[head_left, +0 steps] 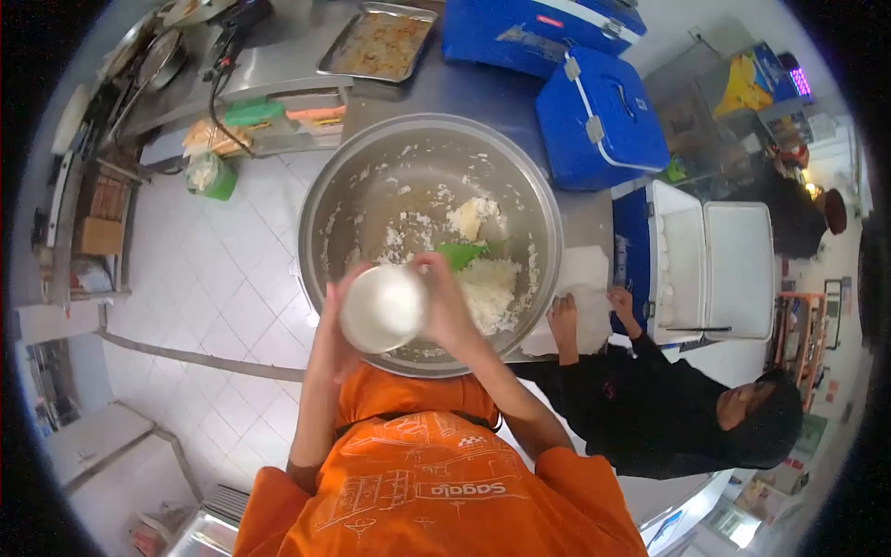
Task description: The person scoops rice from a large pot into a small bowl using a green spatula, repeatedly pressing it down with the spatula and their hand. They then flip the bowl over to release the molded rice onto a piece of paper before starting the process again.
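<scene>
Both of my hands are raised over the near side of a large round metal basin (311, 200). Between them is a pale round bowl (383, 311), slightly blurred, with a white inside. My left hand (338, 325) is wrapped round the bowl's left side. At its right side, my right hand (447, 302) has its fingers on the rim. Beyond the bowl, a mound of white rice (492, 290) lies in the basin beside a flat bright green piece (460, 254). A yellowish-white clump (471, 217) sits farther back, and loose grains cling to the basin's wall.
Right of the basin, a co-worker in black (668, 408) has both hands at a white sheet (580, 278) on the counter. Blue coolers (599, 121) stand behind, with an opened white-lined cooler (677, 269) farther right. A metal tray (379, 42) lies at the back.
</scene>
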`<state>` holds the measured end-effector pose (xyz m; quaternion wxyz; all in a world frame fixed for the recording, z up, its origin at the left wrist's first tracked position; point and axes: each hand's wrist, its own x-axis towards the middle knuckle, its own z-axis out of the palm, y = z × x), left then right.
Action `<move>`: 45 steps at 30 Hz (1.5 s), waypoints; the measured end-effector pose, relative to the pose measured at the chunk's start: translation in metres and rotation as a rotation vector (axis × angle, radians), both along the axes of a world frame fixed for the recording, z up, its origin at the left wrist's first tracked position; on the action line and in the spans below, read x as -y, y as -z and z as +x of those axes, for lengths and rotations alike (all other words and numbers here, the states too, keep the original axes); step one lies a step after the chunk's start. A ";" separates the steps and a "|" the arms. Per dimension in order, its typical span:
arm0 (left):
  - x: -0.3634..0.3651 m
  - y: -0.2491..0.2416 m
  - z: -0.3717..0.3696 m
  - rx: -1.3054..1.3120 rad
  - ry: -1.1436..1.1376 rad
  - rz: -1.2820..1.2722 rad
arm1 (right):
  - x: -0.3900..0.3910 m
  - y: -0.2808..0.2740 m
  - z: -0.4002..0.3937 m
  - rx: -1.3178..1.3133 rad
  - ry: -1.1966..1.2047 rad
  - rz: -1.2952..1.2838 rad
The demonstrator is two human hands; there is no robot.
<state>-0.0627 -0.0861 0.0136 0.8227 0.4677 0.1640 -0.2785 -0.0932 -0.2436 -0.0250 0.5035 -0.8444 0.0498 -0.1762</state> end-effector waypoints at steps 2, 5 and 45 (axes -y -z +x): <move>-0.015 0.006 0.011 -0.094 0.062 -0.264 | 0.002 -0.019 0.017 -0.189 -0.056 0.062; -0.028 0.001 0.014 -0.211 0.013 -0.380 | 0.056 0.021 0.048 -0.438 -0.039 -0.542; -0.094 0.006 0.033 -0.098 -0.399 -0.081 | 0.129 0.123 0.091 -0.222 -0.326 -1.009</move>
